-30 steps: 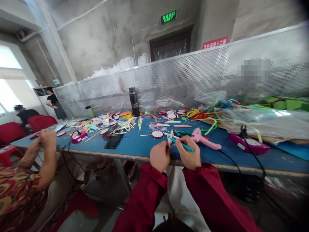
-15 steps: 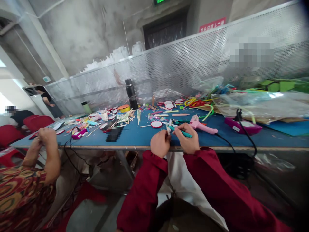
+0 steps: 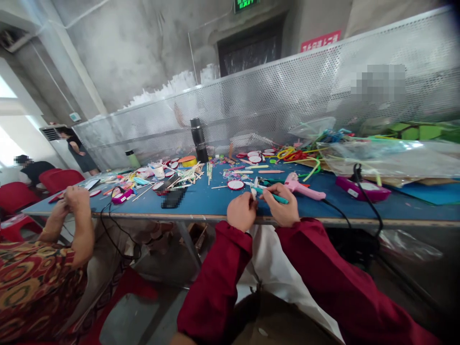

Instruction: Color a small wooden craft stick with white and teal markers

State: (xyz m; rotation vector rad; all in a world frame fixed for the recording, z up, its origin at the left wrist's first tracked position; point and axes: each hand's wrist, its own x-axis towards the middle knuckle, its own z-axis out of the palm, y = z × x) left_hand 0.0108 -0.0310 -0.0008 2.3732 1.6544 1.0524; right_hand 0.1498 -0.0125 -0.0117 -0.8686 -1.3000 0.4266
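Observation:
At the table's front edge, my left hand [image 3: 241, 212] is closed with its fingertips around a small white piece [image 3: 253, 193], mostly hidden by the fingers. My right hand [image 3: 283, 207] grips a slim teal pen-shaped tool [image 3: 278, 197] whose front end points toward that piece. Whether the tip touches it is too small to tell. Just beyond my hands lies a white disc with a red rim [image 3: 235, 185]. To the right rests a pink glue gun [image 3: 304, 188], its black cord running off the table edge.
A purple box [image 3: 362, 189] with a black cable stands at right, near clear plastic bags [image 3: 391, 155]. A black bottle [image 3: 199, 141], loose sticks [image 3: 194, 173] and a dark phone [image 3: 174, 197] are to the left. A co-worker's hands [image 3: 74, 199] are at far left.
The view has shifted slightly, so the scene sits a little further right. Both my hands stay close together, holding the same things.

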